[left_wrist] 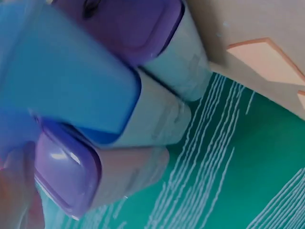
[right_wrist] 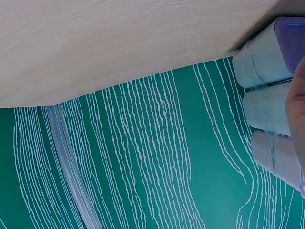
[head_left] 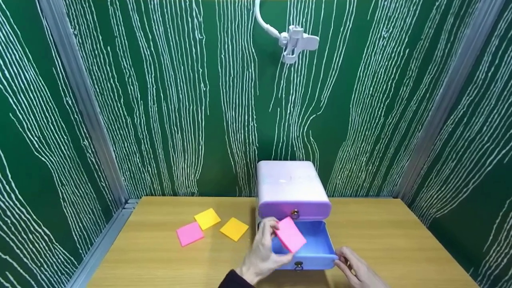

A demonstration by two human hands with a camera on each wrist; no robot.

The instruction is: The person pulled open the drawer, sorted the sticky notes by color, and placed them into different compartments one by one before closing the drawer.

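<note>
My left hand point(head_left: 262, 256) holds a pink sticky note pad point(head_left: 291, 235), pinched between thumb and fingers, above the pulled-out blue drawer point(head_left: 318, 262). The drawer belongs to a small white cabinet point(head_left: 288, 180) with a closed purple drawer point(head_left: 272, 210) over it. At the blue drawer's front right corner, my right hand point(head_left: 358, 268) grips the edge with curled fingers. The left wrist view catches only part of the left hand point(left_wrist: 19, 186), beside the drawers. Just a strip of the right hand point(right_wrist: 296, 119) shows in the right wrist view.
Left of the cabinet lie another pink pad point(head_left: 190, 234) and two yellow-orange pads point(head_left: 207, 219) on the wooden table point(head_left: 152, 260). Green walls point(head_left: 240, 100) with white lines surround the table. A white clip arm point(head_left: 294, 44) hangs at the back wall.
</note>
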